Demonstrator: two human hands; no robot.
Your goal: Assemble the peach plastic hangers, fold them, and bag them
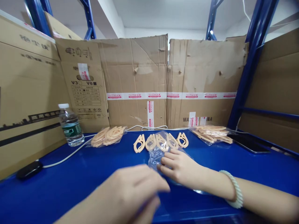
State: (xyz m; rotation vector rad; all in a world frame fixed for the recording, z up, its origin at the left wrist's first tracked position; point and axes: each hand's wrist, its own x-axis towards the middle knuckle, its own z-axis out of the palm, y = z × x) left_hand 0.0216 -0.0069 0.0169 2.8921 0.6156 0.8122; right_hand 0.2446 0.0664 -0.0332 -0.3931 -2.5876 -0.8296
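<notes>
My right hand [178,166] rests on the blue shelf with its fingers curled round a clear plastic bag [157,154], pinching its lower edge. My left hand [130,191] is close to the camera, fingers bent and closed toward the same bag's near edge; what it grips is partly hidden. Just behind the bag, several beige plastic hangers [161,142] lie in a row on the shelf, one of them seen through the bag.
A filled bag of hangers [107,136] lies at the left, another [213,133] at the right. A water bottle [70,125] stands at the left. A white cable [70,154] runs to a black device [29,169]. Cardboard boxes [135,81] wall the shelf; a dark tablet [251,143] lies at the right.
</notes>
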